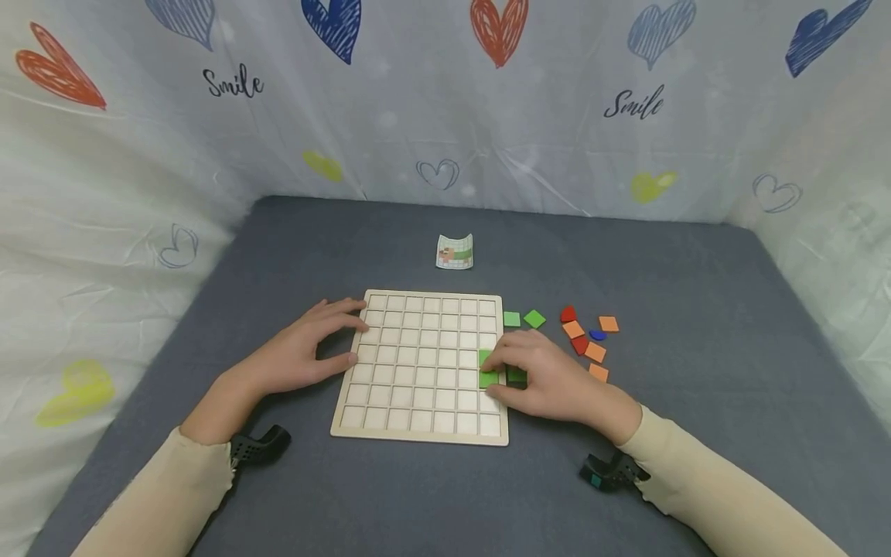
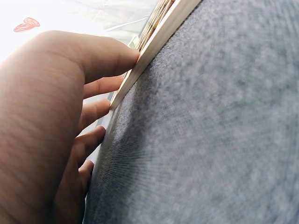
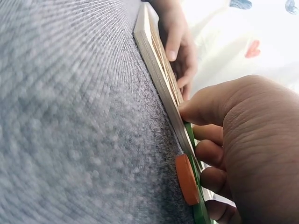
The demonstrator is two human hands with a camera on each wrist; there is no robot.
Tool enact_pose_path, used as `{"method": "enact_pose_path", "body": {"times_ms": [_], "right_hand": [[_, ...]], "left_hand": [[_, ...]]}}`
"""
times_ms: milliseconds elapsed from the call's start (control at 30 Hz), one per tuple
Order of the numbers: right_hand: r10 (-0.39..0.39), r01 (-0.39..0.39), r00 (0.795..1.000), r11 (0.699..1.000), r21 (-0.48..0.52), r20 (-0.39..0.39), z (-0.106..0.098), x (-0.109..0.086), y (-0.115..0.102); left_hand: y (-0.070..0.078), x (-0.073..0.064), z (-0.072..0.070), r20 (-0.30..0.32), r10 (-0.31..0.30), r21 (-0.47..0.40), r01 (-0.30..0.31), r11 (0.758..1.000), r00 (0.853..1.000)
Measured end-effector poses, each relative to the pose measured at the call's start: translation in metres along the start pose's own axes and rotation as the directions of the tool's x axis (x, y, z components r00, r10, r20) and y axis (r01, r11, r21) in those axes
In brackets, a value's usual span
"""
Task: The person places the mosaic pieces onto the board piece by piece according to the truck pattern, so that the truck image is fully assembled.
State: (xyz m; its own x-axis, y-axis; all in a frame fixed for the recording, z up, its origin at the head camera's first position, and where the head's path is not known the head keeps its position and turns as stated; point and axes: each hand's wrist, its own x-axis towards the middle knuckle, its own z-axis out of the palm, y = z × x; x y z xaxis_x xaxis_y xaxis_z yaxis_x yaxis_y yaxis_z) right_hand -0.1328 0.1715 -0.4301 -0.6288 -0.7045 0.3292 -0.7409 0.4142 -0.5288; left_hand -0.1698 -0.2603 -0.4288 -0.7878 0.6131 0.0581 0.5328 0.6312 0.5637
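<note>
A pale wooden grid board lies flat on the grey cloth. My left hand rests at its left edge with fingers spread and relaxed, the tips touching the rim. Over the right edge, my right hand has its thumb and curled index finger at opposite sides of a green square tile in the rightmost column. Just above that tile sits another green tile, partly covered by the fingers. A darker green piece shows beneath the right hand, beside the board.
Light green and green tiles lie right of the board. Farther right are several orange tiles, red tiles and a blue piece. A small picture card lies behind the board. A curtain with printed hearts surrounds the table.
</note>
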Motion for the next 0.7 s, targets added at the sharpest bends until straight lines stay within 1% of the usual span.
{"method": "enact_pose_path", "body": {"times_ms": [233,700], "right_hand": [[0.005,-0.005,1.000,1.000,0.001,-0.002,0.0013,0.0004,-0.0005],[-0.027,0.027,0.999,1.000,-0.012,-0.029,0.0016,-0.0018,0.0035]], "left_hand": [[0.0016,-0.0015,-0.0012,0.005,-0.007,0.003,0.007,1.000,1.000],[0.0049,-0.0020,-0.0008,-0.002,0.002,0.009,-0.002,1.000,1.000]]}}
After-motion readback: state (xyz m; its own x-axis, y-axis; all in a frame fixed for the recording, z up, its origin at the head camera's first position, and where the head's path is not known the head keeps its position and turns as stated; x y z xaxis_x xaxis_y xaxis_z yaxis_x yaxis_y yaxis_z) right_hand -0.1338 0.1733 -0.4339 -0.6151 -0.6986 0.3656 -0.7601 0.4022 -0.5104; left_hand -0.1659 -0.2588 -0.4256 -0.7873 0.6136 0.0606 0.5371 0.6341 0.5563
